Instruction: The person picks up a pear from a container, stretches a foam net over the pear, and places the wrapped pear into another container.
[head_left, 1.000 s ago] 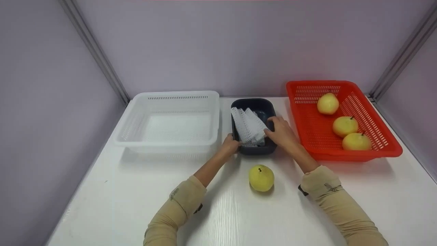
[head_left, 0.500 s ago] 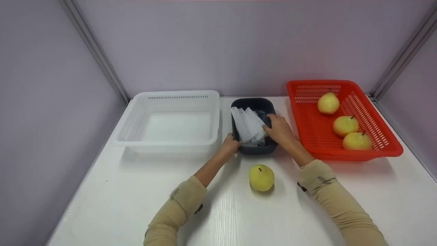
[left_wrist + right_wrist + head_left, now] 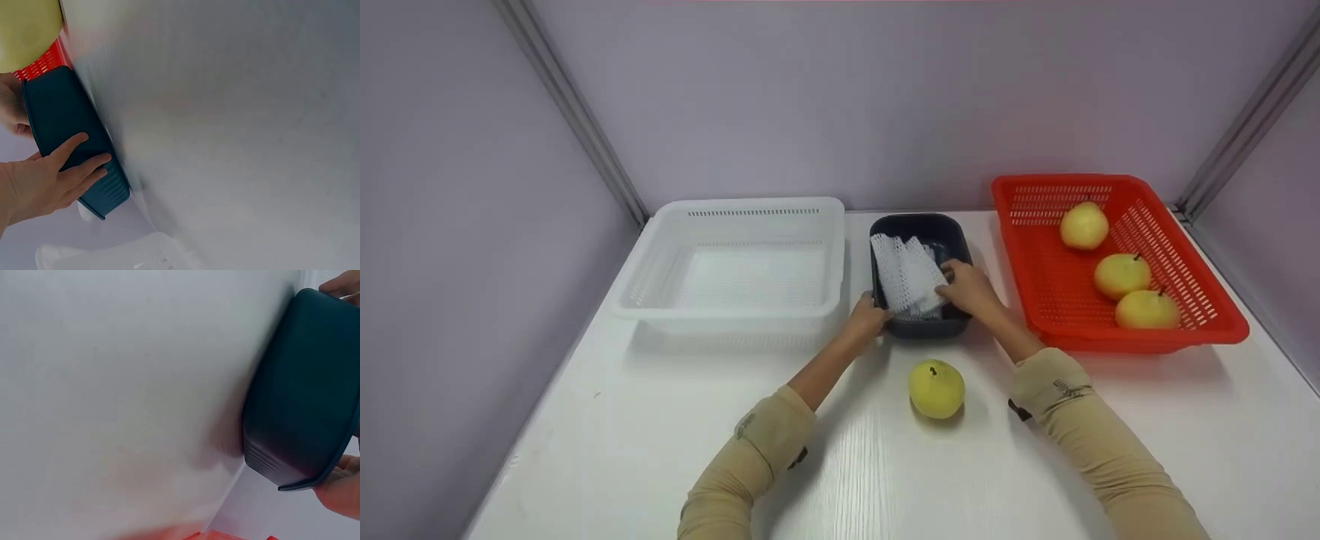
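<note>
A small dark blue-green plastic basin (image 3: 928, 330) stands on the white table, with white foam net sleeves (image 3: 911, 270) lying in it. My left hand (image 3: 867, 318) holds its near left corner; in the left wrist view, that hand's fingers (image 3: 84, 169) lie along the outer wall. Over the right rim reaches my right hand (image 3: 971, 291), pinching the right end of a foam net sleeve between thumb and fingers. The right wrist view shows mostly the basin's outer wall (image 3: 304, 382), which hides the fingertips. A yellow pear (image 3: 936, 390) sits just in front of the basin.
Left of the basin is a white slotted basket (image 3: 727, 313). A red slotted basket (image 3: 1110, 341) on the right contains a pear (image 3: 1084, 226) at the back and two more nearer its front right. Grey-white panels (image 3: 840, 105) enclose the table's back and sides.
My right hand has shifted slightly and its fingers have come together on the foam net sleeve, whose right end has moved a little. The left hand keeps its hold on the basin.
</note>
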Action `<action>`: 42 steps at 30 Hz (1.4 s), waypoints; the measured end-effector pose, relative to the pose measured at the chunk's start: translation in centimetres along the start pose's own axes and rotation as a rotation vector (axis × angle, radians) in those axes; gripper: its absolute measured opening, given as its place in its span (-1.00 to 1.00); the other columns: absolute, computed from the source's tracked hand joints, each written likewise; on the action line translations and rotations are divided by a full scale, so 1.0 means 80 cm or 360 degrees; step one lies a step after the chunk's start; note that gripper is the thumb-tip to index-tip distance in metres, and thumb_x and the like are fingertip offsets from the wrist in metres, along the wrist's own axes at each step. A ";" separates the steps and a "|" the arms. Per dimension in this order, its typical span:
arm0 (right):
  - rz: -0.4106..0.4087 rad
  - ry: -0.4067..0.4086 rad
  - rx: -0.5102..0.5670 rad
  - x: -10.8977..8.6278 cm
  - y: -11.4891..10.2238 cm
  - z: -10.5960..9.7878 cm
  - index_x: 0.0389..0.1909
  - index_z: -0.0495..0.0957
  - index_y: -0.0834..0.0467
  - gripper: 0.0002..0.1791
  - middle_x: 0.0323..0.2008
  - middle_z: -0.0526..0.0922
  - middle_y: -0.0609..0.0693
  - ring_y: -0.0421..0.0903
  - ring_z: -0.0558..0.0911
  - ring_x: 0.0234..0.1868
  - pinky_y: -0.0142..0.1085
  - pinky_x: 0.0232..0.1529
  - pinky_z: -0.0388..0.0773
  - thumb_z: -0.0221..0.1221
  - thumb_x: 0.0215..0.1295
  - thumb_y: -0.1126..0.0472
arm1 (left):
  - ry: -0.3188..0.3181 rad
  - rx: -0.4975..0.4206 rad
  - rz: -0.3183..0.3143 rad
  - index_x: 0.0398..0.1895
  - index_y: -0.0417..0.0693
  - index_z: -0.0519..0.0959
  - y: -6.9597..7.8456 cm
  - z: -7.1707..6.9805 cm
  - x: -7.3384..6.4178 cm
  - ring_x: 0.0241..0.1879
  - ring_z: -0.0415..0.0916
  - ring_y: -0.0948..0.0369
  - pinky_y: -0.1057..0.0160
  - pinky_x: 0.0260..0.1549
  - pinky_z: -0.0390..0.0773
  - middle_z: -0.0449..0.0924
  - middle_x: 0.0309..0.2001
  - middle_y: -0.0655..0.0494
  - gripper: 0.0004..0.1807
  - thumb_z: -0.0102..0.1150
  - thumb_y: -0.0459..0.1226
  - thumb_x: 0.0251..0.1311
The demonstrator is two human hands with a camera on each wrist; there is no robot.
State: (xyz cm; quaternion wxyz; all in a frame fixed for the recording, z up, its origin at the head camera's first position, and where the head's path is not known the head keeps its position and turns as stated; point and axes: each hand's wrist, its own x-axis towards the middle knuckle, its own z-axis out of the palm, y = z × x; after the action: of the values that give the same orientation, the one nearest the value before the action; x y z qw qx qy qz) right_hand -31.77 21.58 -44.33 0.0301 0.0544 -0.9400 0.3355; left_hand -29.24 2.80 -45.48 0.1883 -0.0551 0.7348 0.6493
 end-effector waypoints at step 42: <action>0.0139 0.0546 0.0481 -0.044 -0.013 -0.028 -0.15 0.48 0.35 -0.76 -0.21 0.57 0.23 0.07 0.54 -0.18 -0.16 -0.13 0.44 0.15 0.17 0.32 | -0.0030 -0.0114 0.0000 0.30 -0.32 0.08 0.005 -0.001 -0.009 0.17 0.27 0.00 0.13 0.07 0.33 0.24 0.22 -0.20 -0.47 -0.09 -0.44 0.29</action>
State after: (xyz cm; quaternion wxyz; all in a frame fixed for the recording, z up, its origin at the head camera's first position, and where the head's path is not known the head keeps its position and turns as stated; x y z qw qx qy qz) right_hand -28.08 22.48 -42.25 0.1664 -0.0402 -0.8617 0.4777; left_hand -28.71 2.66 -44.84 0.1931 -0.0559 0.7094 0.6756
